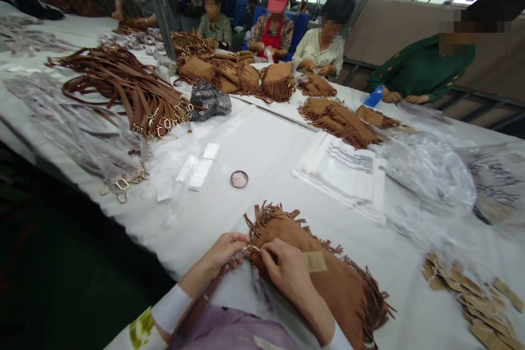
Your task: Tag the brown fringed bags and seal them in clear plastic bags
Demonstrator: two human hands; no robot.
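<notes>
A brown suede bag with fringe (328,273) lies on the white table (266,147) right in front of me. My left hand (223,254) pinches a small gold metal clasp (251,249) at the bag's near corner, and a brown strap runs down from it toward my lap. My right hand (287,270) rests on the bag and pinches the same corner from the other side. A tan paper tag (315,261) lies on the bag beside my right hand.
A small round tin (239,179) sits past the bag. A stack of printed plastic bags (344,172) lies to the right, paper tags (471,301) at far right. Brown straps (123,87) are heaped at left, fringed bags (340,120) further back. Several people work across the table.
</notes>
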